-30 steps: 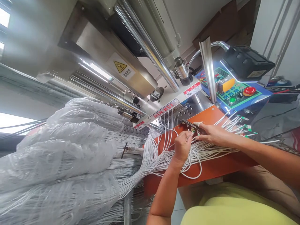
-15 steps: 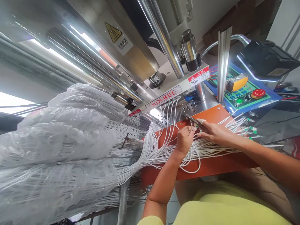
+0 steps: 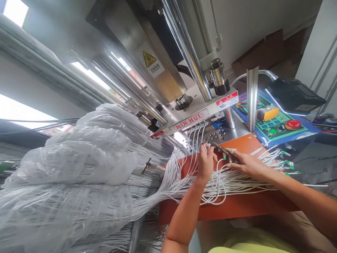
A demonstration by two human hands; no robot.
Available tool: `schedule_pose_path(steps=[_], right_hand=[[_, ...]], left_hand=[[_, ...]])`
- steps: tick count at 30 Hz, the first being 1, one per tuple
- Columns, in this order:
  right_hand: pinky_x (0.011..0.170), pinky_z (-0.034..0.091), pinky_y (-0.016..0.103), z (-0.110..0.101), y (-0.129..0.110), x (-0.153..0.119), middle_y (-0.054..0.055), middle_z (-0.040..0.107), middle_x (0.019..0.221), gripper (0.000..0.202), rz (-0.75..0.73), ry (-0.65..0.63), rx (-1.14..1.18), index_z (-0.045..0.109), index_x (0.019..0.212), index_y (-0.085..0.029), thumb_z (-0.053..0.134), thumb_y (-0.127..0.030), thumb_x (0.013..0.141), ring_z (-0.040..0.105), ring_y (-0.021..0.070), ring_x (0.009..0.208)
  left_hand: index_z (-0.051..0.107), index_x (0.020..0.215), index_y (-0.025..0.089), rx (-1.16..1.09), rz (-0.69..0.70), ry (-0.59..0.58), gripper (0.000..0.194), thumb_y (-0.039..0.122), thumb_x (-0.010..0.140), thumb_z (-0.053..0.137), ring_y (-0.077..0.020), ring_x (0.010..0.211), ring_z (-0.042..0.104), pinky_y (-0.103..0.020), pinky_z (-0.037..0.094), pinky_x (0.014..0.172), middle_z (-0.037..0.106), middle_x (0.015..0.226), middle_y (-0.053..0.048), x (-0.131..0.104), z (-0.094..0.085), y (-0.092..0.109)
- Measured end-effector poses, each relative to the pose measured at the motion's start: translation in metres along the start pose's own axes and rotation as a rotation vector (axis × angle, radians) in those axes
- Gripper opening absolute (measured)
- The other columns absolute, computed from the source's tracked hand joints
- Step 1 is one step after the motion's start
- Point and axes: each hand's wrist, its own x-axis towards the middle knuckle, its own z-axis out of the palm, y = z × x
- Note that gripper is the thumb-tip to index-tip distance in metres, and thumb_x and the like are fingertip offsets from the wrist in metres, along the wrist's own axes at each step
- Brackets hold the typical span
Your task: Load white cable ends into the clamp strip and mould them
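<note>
My right hand (image 3: pixel 243 162) grips a narrow dark metal bar (image 3: pixel 223 150), thumb below it and fingers along its near end. Small green-and-white cable ends sit along the bar's lower side. At the bar's far end my left hand (image 3: pixel 206 163) is closed in a pinch on a white cable (image 3: pixel 202 143); its tip is partly hidden by the fingers. Beneath both hands, a thick bundle of white cables (image 3: pixel 181 184) runs across the orange-red work surface (image 3: pixel 242 203). Several cables with connector ends (image 3: pixel 201 125) are in the press, under its MIN-HUI plate (image 3: pixel 191 121).
Plastic-wrapped cable bundles (image 3: pixel 79 165) fill the left side. To the right stands a blue control box (image 3: pixel 308 130) with a red emergency button (image 3: pixel 292 124), behind an upright metal profile (image 3: pixel 252 98). Loose connector ends (image 3: pixel 289 164) lie at the right edge of the surface.
My left hand has shifted from beside the bar's middle to its far end. The right hand still holds the bar. The view has tilted, so the press appears lower.
</note>
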Motion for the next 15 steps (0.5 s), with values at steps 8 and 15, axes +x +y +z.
schedule_pose_path(steps=[8,15], right_hand=[[0.073,0.049,0.034,0.0,-0.001,-0.001,0.004,0.072,0.094,0.055,0.032,0.011,0.034,0.056,0.125,-0.029,0.057,-0.062,0.081,0.066,0.0279,0.087],[0.07,0.046,0.033,-0.001,-0.005,-0.001,0.005,0.068,0.092,0.053,0.038,-0.022,0.028,0.051,0.127,-0.025,0.055,-0.057,0.085,0.062,0.0254,0.084]], left_hand=[[0.068,0.092,0.018,0.072,0.027,0.044,0.03,0.041,0.096,0.048,-0.0097,0.052,0.053,-0.023,0.044,0.059,0.073,0.081,-0.003,0.008,-0.009,-0.008],[0.053,0.12,0.017,0.164,0.101,0.032,0.025,0.023,0.096,0.05,-0.0157,0.076,0.069,-0.029,0.05,0.079,0.074,0.076,-0.002,0.003,-0.008,-0.019]])
